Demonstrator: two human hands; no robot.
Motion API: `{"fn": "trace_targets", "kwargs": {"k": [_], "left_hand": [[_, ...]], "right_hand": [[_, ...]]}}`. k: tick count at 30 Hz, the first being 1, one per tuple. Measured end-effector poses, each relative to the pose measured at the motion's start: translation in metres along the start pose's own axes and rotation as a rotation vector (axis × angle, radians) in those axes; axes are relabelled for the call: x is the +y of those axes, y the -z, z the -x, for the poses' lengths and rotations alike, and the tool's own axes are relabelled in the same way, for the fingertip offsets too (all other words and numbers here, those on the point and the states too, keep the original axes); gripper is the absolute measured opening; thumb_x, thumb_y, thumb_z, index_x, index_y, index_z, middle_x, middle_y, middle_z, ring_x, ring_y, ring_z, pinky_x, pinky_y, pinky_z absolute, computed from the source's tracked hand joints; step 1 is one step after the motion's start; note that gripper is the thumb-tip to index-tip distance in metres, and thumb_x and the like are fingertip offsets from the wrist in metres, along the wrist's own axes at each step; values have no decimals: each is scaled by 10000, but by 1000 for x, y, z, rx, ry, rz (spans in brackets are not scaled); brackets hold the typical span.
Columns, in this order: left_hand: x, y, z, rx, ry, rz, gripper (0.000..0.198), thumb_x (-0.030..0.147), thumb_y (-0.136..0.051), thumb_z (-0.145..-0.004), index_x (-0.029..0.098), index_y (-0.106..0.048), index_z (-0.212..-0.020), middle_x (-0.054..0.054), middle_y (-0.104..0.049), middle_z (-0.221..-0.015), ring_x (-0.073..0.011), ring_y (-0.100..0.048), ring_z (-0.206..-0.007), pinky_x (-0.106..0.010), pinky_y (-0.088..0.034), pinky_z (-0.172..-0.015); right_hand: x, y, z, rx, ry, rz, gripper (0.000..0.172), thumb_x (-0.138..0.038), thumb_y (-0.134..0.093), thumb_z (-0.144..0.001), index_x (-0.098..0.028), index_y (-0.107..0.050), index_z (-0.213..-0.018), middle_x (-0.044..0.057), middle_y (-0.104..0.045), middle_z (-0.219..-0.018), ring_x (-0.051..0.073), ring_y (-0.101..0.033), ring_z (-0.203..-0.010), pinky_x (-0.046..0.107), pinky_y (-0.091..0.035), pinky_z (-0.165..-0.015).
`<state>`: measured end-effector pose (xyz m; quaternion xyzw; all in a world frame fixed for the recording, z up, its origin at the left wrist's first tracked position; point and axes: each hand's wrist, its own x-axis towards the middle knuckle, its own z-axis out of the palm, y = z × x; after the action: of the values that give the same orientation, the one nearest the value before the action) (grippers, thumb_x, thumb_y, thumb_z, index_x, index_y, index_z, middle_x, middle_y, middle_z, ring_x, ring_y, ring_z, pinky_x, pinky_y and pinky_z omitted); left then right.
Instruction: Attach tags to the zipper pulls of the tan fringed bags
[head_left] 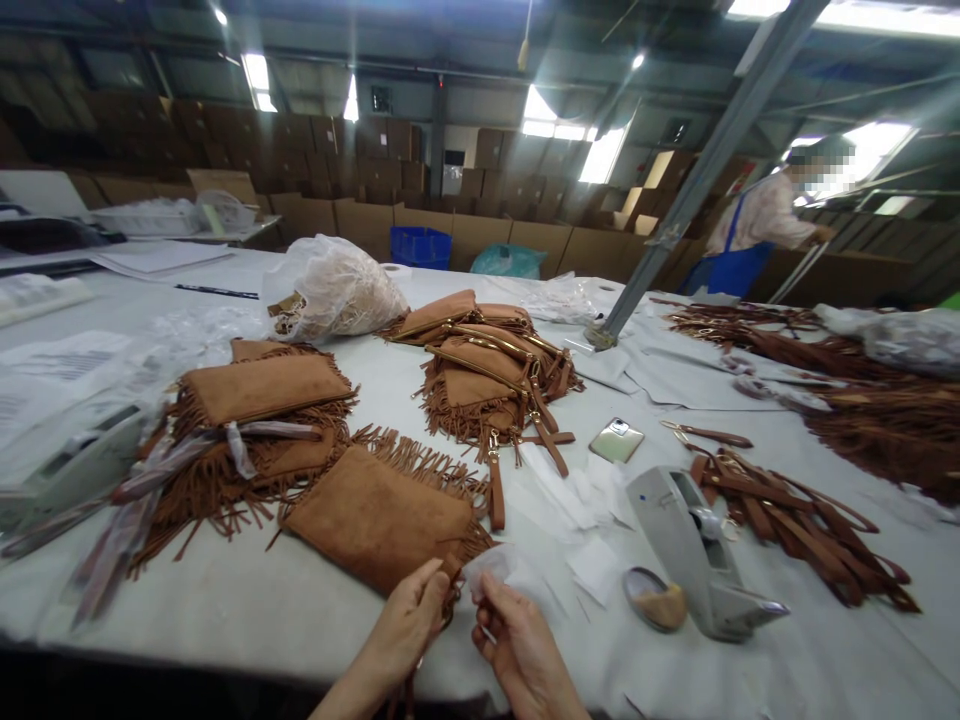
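Observation:
A brown suede pouch with fringed edges lies flat in front of me. My left hand is closed at its near right corner, gripping a dark brown strap. Part of that strap hangs below the hand toward the table edge. Just to the right, my right hand pinches a thin, translucent white wrapper between thumb and fingers. The wrapper reaches close to the strap; whether they touch, I cannot tell.
More fringed pouches are stacked left, others behind. Rightward are a grey tape dispenser, a tape roll, loose straps and a phone. A metal post rises behind. A person stands far right.

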<state>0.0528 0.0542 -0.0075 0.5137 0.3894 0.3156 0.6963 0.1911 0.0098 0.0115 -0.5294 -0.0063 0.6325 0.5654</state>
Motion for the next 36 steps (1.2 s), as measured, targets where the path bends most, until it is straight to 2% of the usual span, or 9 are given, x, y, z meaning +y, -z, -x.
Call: {"fn": "trace_targets", "kwargs": {"k": [4,8,15,21,26,31,33,36], "left_hand": [[1,0,3,-43,-74,-83,411,534,-482,-853,143,-610,-855,34,-410,-629,-105,-336,-565,-214,-287,-529],[1,1,4,-50,-93,-126,377,472,-469,-878,131,-610,-802,41,-372,-612,-102,-316,-565,-217,-260,-522],[4,-1,2,-38,-74,-151,391,478,-478,-870,124,-631,-805,43,-371,-599,-104,-313,-561,-209,-258,-515],[10,-2,1,-28,-71,-195,425,527,-484,-844,138,-649,-796,14,-488,-633,-123,-387,-595,-207,-319,-556],[14,-4,2,2,-68,-233,424,540,-510,-820,148,-664,-771,5,-519,-610,-132,-415,-582,-210,-325,-543],[15,-6,2,2,-110,-313,363,473,-490,-852,163,-642,-739,-14,-580,-654,-147,-485,-622,-217,-359,-579],[14,-6,2,6,-113,-324,322,447,-479,-864,170,-635,-813,-18,-605,-684,-148,-506,-626,-223,-375,-591],[14,-8,3,24,-93,-277,378,444,-513,-846,180,-565,-1112,-15,-628,-696,-154,-528,-606,-235,-397,-593]], "right_hand": [[-3,1,0,-1,40,18,318,-392,-841,-543,-142,-663,-627,-13,-610,-640,67,-485,-525,201,-404,-525],[-2,0,-2,-27,77,44,331,-403,-842,-540,-135,-656,-590,-13,-600,-613,61,-465,-522,195,-397,-531],[-2,-4,-2,-80,83,54,349,-415,-849,-529,-126,-663,-590,-1,-592,-608,61,-463,-530,187,-392,-531],[-6,-3,-2,-90,75,92,372,-463,-821,-557,-129,-657,-578,-6,-559,-551,65,-440,-496,201,-394,-535],[-11,-1,-4,-114,190,258,418,-520,-796,-553,-122,-669,-573,7,-561,-527,77,-416,-495,210,-342,-511],[-13,3,-7,-140,303,461,482,-609,-738,-572,-130,-683,-581,7,-541,-491,101,-401,-502,236,-293,-497],[-14,5,-8,-134,331,495,513,-644,-707,-586,-132,-686,-588,9,-543,-493,106,-403,-502,242,-292,-500],[-16,6,-10,-125,388,597,549,-677,-647,-630,-130,-688,-595,18,-552,-510,121,-431,-523,251,-316,-525]]}}
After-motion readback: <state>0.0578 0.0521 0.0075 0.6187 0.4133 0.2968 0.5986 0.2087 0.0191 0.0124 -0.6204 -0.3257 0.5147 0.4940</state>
